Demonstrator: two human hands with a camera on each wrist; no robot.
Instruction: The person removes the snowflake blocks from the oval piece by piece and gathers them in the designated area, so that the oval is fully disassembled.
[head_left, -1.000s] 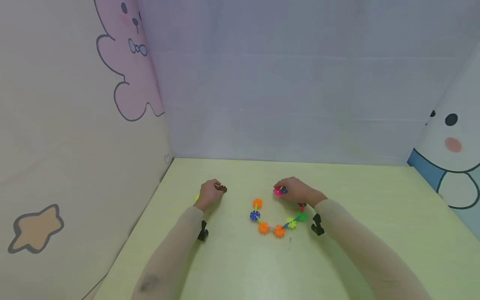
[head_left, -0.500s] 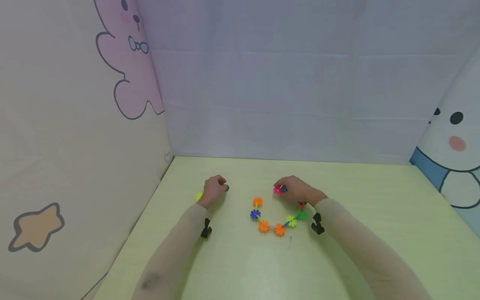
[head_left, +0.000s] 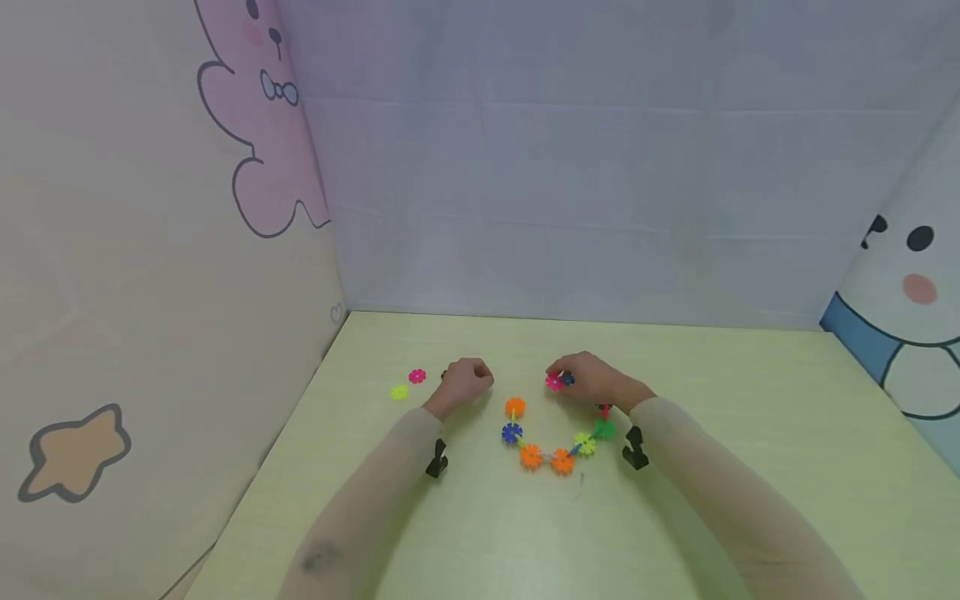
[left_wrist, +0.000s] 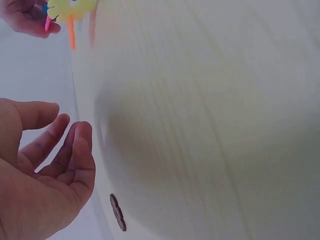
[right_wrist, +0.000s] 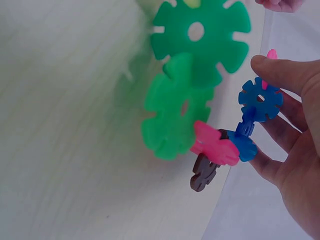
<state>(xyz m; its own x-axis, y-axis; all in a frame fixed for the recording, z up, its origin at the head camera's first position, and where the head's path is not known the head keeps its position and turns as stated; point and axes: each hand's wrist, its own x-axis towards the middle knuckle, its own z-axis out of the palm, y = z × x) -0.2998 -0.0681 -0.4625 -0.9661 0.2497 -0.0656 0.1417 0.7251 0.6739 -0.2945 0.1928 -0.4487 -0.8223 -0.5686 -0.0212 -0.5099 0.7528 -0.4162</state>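
Observation:
A chain of interlocked plastic snowflake discs curves in a U on the table, with an orange disc (head_left: 515,407) at its left end and a green disc (head_left: 603,429) on its right side. At the chain's other end my right hand (head_left: 588,377) pinches a pink snowflake disc (head_left: 553,382), joined to a blue disc (right_wrist: 260,99). My left hand (head_left: 462,383) is held above the table left of the chain. In the left wrist view its fingers are loosely bent with nothing between them. A brown snowflake disc (left_wrist: 118,212) lies on the table below it.
Left of my left hand, a loose pink disc (head_left: 417,377) and a yellow disc (head_left: 399,392) lie on the pale table (head_left: 480,533). A white curtain (head_left: 570,208) hangs behind the table, and a printed wall sheet (head_left: 165,275) runs along the left.
My left hand has let go of the brown disc and moved right toward the chain, uncovering the loose pink and yellow discs. My right hand stays almost still with the pink disc.

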